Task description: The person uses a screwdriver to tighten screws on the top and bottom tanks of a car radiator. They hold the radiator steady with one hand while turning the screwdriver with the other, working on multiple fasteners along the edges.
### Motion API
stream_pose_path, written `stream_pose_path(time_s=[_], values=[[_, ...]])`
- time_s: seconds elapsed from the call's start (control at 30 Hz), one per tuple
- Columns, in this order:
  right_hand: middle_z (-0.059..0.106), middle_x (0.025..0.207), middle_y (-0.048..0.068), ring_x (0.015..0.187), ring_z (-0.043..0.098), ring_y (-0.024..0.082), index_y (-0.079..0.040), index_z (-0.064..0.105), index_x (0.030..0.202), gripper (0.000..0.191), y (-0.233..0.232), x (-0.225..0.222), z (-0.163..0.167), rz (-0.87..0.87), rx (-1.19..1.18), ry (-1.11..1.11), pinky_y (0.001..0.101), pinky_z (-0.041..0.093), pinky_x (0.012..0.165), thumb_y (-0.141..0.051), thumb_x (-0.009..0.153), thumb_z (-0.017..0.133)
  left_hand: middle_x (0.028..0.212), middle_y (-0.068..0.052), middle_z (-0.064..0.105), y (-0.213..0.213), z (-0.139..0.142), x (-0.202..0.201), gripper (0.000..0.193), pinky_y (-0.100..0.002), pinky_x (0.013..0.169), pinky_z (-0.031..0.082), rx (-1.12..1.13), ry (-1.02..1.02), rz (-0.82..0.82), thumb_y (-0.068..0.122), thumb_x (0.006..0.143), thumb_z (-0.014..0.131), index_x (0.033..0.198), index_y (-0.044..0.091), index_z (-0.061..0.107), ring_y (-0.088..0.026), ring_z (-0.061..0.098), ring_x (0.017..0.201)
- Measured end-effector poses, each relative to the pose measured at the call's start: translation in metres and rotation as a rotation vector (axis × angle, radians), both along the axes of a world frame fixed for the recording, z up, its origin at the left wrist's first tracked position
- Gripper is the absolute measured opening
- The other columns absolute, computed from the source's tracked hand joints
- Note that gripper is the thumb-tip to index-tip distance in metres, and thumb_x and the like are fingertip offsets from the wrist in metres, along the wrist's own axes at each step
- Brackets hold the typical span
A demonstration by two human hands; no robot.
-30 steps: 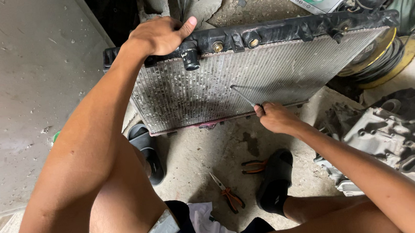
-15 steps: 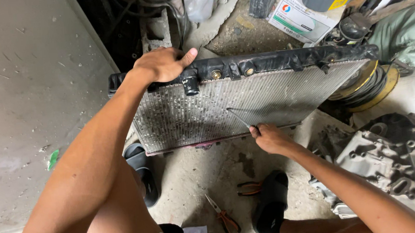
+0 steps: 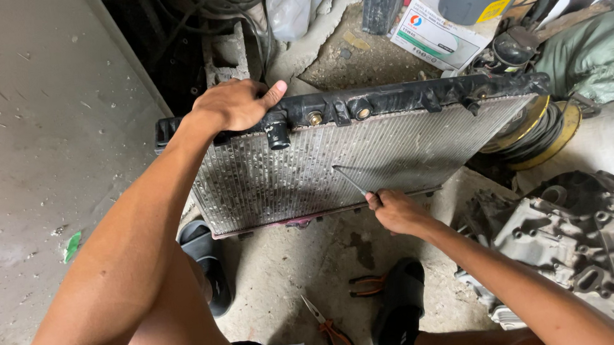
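Note:
A dirty car radiator [image 3: 307, 172] stands upright on the concrete floor, its black plastic top tank [image 3: 402, 99] uppermost. My left hand [image 3: 235, 102] grips the left end of that top tank and steadies it. My right hand [image 3: 394, 210] is at the radiator's lower edge, closed on a thin metal pick [image 3: 350, 181] whose tip rests against the fins near the middle of the core.
Orange-handled pliers [image 3: 331, 327] and a second pair [image 3: 367, 284] lie on the floor between my black sandals [image 3: 209, 260]. A grey gearbox housing [image 3: 581, 241] sits at right. Boxes, a grey tub and coiled hoses crowd the back; a grey panel fills the left.
The view has tilted so the radiator sits a little lower in frame. My right hand and the pick have shifted slightly left along the lower fins. My left hand keeps its grip.

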State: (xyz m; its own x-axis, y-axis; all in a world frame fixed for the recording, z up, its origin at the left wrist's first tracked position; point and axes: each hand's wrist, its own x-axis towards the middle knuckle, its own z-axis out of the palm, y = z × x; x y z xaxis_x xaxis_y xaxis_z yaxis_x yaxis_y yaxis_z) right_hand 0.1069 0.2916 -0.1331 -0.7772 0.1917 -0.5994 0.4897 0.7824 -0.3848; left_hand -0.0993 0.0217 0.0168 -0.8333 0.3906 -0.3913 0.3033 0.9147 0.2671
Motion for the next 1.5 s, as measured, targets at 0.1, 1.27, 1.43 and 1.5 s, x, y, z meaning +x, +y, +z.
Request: stream_pose_path(time_s=[0.1,1.27,1.43,1.5], values=[[0.062,0.065,0.007,0.054,0.067,0.020,-0.005,0.064,0.098,0.058,-0.002,0.001,0.002,-0.017,-0.019,-0.011,0.0410,0.057,0.063,-0.054,0.105,0.033,0.128,-0.017,0.068,0.000,-0.001,0.000,0.100,-0.054,0.108,0.048,-0.018,-0.027,-0.014,0.085,0.090,0.013,0.135,0.013,0.066,-0.032,0.062,0.126],[0.070,0.085,0.008,0.069,0.062,0.016,-0.004,0.053,0.111,0.047,-0.021,0.007,-0.056,-0.289,-0.508,-0.135,0.0341,0.055,0.068,-0.047,0.107,0.035,0.121,-0.017,0.071,0.001,0.004,0.001,0.104,-0.053,0.106,0.049,-0.028,-0.036,-0.018,0.087,0.088,0.013,0.129,0.010,0.069,-0.031,0.065,0.121],[0.067,0.095,-0.001,0.081,0.072,0.010,-0.007,0.057,0.114,0.030,-0.014,0.001,-0.064,-0.252,-0.599,-0.099,0.0347,0.059,0.071,-0.034,0.106,0.047,0.124,-0.016,0.069,0.001,0.006,0.003,0.103,-0.052,0.107,0.048,-0.025,-0.030,-0.030,0.086,0.087,0.012,0.133,0.013,0.067,-0.031,0.063,0.122],[0.073,0.092,0.006,0.075,0.070,0.014,-0.007,0.055,0.111,0.028,-0.012,-0.001,-0.064,-0.150,-0.525,-0.141,0.0346,0.057,0.069,-0.033,0.105,0.050,0.126,-0.016,0.068,0.000,0.006,0.004,0.102,-0.052,0.108,0.048,-0.027,-0.022,-0.025,0.086,0.087,0.011,0.135,0.013,0.065,-0.031,0.062,0.124]])
